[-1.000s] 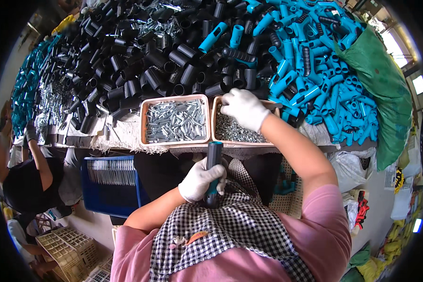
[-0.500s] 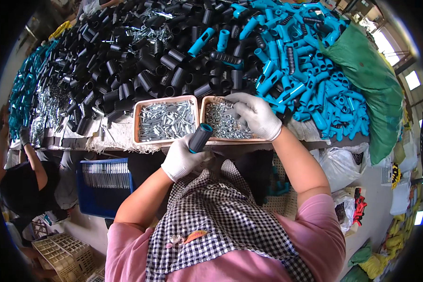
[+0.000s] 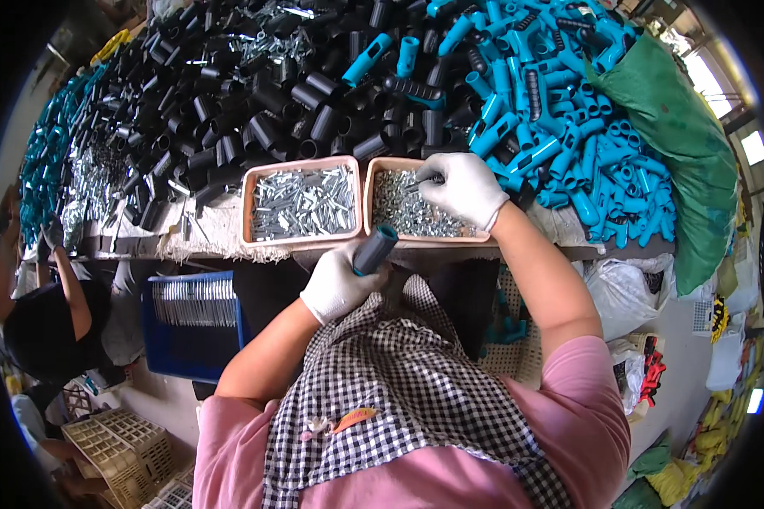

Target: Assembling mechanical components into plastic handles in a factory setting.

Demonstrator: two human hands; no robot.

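Observation:
My left hand (image 3: 338,284), in a white glove, is wrapped round a tube-shaped handle (image 3: 374,249), dark outside with a teal rim at its open upper end. The handle is held tilted in front of my apron, just off the table edge. Over the right-hand tray (image 3: 367,202), my gloved right hand (image 3: 463,188) is closed in a pinch. Something small and dark shows at its fingertips, too small to name. Small silvery metal parts (image 3: 403,209) fill that tray. Beside it, the left-hand tray (image 3: 246,204) holds short metal pins (image 3: 303,202).
Behind the trays are heaped black tubes (image 3: 267,136) and teal tool housings (image 3: 518,153). A green sack (image 3: 666,127) slumps at the right. Below the table stands a blue crate (image 3: 191,352) with metal rods. Another person's arm (image 3: 70,288) shows at the left.
My right hand has drawn its fingers together into a pinch, staying above the right-hand tray. The left hand and handle have shifted slightly right, as the whole view moved a little.

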